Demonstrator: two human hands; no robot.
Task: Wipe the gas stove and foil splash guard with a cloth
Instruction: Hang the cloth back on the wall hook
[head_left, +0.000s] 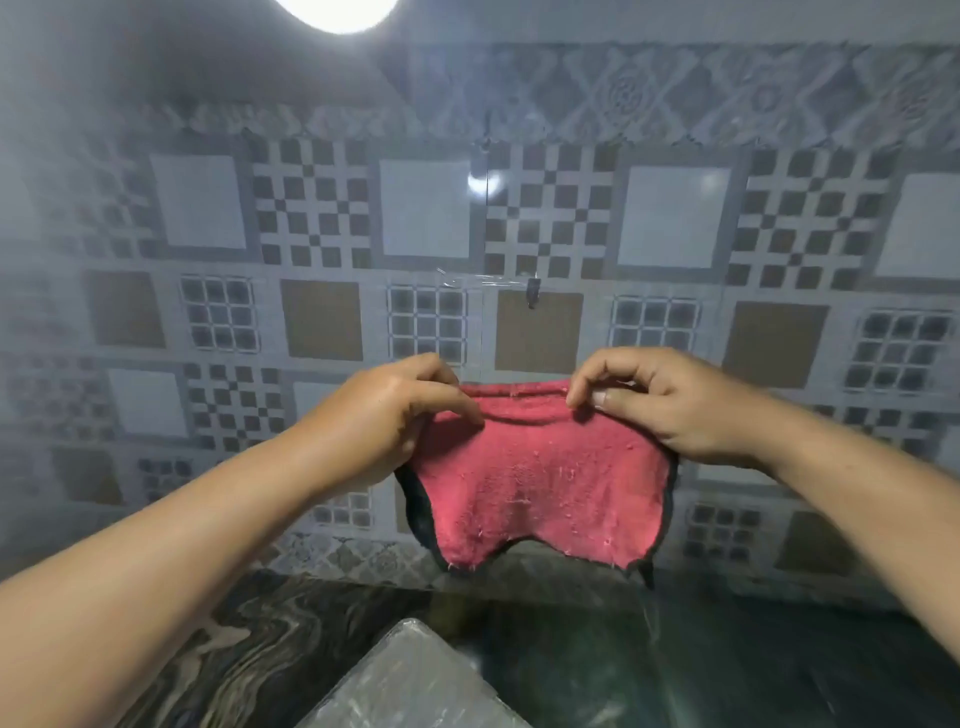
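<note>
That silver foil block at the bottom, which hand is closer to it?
Left. The left hand holds the cloth almost straight above the foil block; the right hand is farther right.

Two hands: left hand (387, 415), right hand (670, 402). One red cloth (545, 483), dark-edged. One patterned wall covering (322, 208). One bright lamp (337, 13) overhead. One marbled surface (249, 639). One grey slab (410, 680) at bottom edge.

The cloth (540, 483) is hanging in front of the foil splash guard (675, 223), above the table (249, 644). The left hand (384, 421) is pinching the cloth's upper left corner, the right hand (670, 400) its upper right corner.
</note>
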